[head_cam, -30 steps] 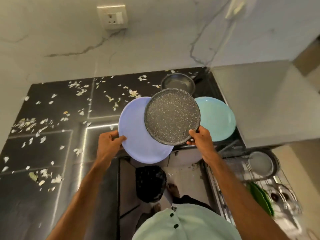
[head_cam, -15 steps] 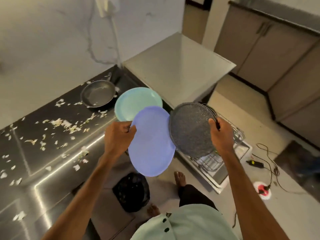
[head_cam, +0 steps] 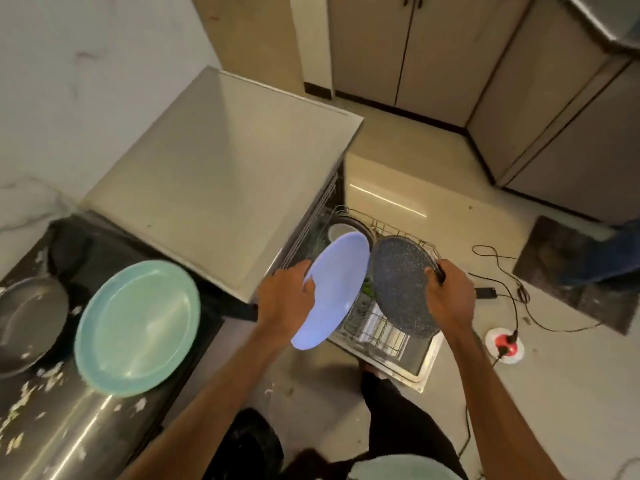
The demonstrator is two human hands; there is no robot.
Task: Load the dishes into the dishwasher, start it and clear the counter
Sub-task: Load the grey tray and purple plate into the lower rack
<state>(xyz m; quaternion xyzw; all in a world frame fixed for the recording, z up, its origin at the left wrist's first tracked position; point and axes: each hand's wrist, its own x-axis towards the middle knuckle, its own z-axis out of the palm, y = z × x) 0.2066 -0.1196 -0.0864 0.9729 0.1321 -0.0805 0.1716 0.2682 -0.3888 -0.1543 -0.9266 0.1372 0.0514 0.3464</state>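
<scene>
Now facing dishwasher rack (head_cam: 379,329), cabinets (head_cam: 433,46), cabled floor (head_cam: 450,188). Gripping lilac plate (head_cam: 341,282) with left hand (head_cam: 282,299) fingers, speckled pan (head_cam: 398,289) with right hand (head_cam: 450,296) fingers, above rack; swung further from counter (head_cam: 86,427) holding teal plate (head_cam: 138,327), grey pan (head_cam: 27,320).

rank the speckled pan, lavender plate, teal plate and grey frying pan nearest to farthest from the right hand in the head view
1. speckled pan: held in the right hand.
2. lavender plate: just left, in the left hand.
3. teal plate: on the counter, far left.
4. grey frying pan: counter, beyond the teal plate.
</scene>
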